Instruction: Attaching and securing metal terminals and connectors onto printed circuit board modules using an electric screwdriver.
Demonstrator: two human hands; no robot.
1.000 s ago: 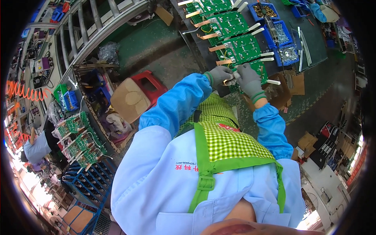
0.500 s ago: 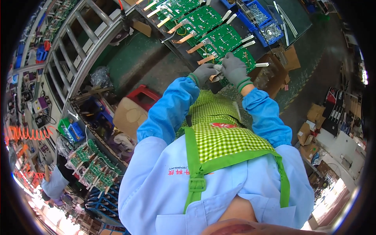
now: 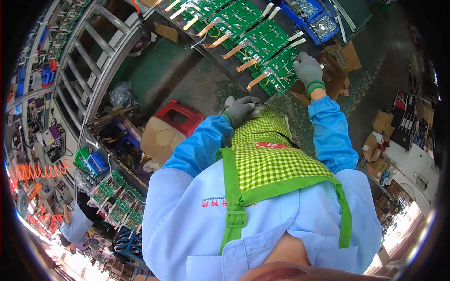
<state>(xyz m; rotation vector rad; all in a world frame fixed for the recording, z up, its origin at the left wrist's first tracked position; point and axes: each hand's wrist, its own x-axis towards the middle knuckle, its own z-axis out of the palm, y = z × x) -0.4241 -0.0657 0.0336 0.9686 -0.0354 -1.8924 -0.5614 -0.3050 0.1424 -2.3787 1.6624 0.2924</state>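
Several green circuit boards lie side by side, with copper strips at their left ends and white strips at their right. At the nearest board [image 3: 281,70], my grey-gloved right hand [image 3: 308,69] is closed over the right end, where a bit of white strip [image 3: 322,66] shows past the fingers. A bent copper strip [image 3: 256,81] sticks out from this board's left end. My left hand [image 3: 243,110], also gloved, is apart from the boards, just above the green checked apron [image 3: 262,129]. Its fingers are curled together; whatever they hold, if anything, is hidden.
Blue bins [image 3: 323,28] of small metal parts stand beyond the boards on the dark table [image 3: 213,58]. An open cardboard box [image 3: 333,75] is right of my right hand. A red stool [image 3: 180,117] and a metal roller rack [image 3: 101,42] are at left. A person [image 3: 77,225] is far off.
My hands have come apart: the right moved right to the board's far end, the left drew back toward the apron. The nearest board's copper strip is now uncovered.
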